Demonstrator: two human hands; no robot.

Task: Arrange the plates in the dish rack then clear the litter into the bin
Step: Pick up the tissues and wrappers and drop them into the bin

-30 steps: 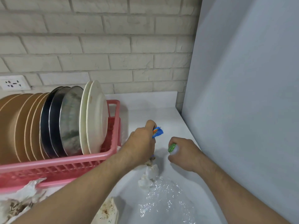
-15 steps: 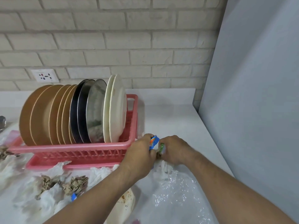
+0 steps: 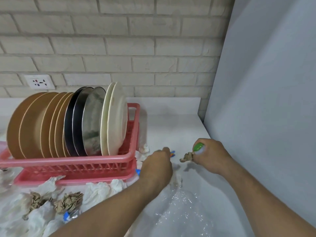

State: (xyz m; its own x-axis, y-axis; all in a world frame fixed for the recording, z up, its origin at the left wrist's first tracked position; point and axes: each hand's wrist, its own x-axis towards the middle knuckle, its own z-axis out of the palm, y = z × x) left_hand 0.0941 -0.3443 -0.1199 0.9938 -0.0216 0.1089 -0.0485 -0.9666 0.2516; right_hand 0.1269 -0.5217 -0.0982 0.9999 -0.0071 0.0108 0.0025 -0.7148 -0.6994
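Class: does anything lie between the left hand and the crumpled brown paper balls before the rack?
Only crumpled white tissues on the counter lie between the left hand and the brown paper balls, nothing tall. That hand grips a blue-and-orange wrapper.

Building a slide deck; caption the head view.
Left hand and right hand grip litter beside the pink dish rack of plates.

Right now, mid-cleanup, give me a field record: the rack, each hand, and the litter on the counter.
rack: pink plastic dish rack holds brown plates, dark metal plates, cream plates, all on edge
left hand: grips blue and orange wrapper
right hand: grips green-capped white item, pinches crumpled brown paper scrap
litter on white counter: brown paper balls, white tissues, clear plastic film
bin: not in view
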